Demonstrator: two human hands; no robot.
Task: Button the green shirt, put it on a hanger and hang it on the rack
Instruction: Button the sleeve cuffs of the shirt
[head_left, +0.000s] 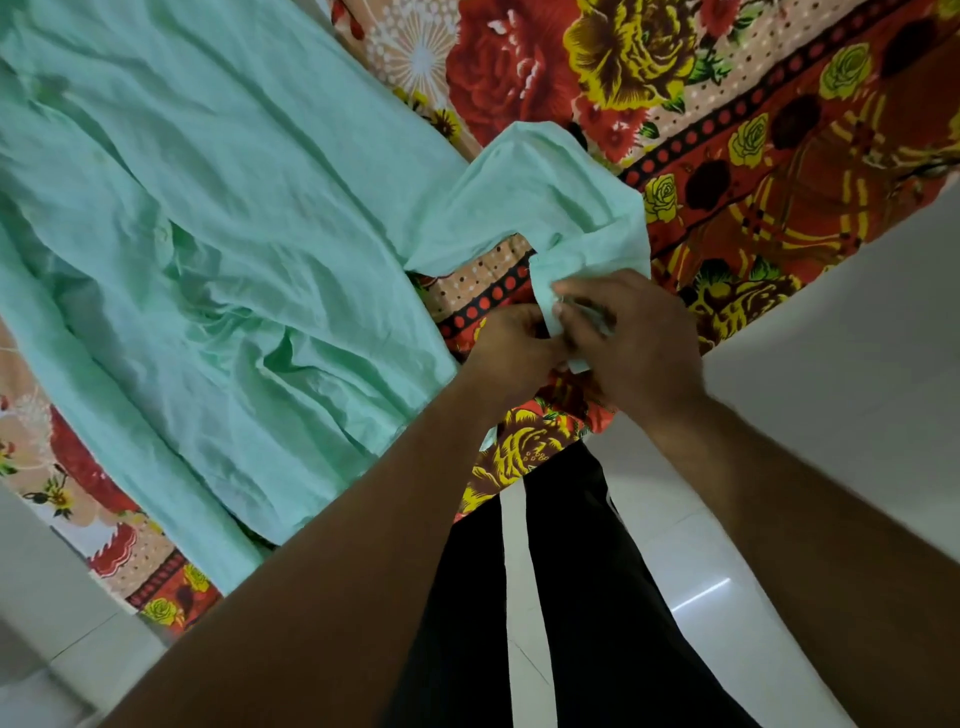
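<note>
Shirt fabric, the green shirt, lies spread and wrinkled across the floral bedsheet of a bed, with 1 sleeve bent back toward the bed's near edge. Both hands meet at that sleeve's cuff: the left hand has its grip pinched on the cuff's lower edge, and the right hand has its grip pressed together on the cuff from the other side. Below them stand the person's black trousers on a white tiled floor.

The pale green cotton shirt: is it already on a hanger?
No: the pale green cotton shirt lies spread on the floral bedsheet, both hands pinching its cuff.
</note>
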